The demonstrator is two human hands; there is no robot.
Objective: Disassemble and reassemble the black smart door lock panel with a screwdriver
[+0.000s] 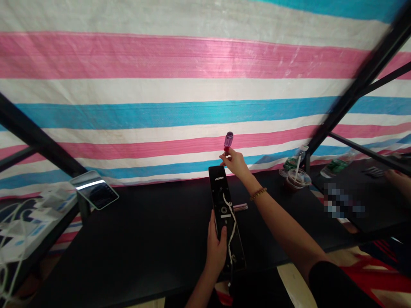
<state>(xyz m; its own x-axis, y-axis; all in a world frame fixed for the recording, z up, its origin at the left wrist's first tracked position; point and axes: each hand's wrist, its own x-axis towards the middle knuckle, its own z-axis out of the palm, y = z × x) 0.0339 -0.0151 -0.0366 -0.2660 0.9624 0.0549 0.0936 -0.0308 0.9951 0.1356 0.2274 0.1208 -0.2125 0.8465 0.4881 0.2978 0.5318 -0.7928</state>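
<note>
A long black device (221,188) with a white cable (233,222) along its face stands tilted over the black table. My left hand (217,248) grips its lower left part, with the thumb on the face. Near the device's top end, my right hand (235,164) pinches a screwdriver with a clear purple handle (228,139), handle up. The screwdriver's tip is hidden by the fingers. A second small purple-pink item (240,207) lies on the table just right of the device.
A phone or tablet (94,189) leans at the left, near white power strips with cables (35,226). At the right are a lidded cup with a straw (298,178), bottles (334,167) and another person's hand (398,179). Black frame bars (356,87) slant at both sides.
</note>
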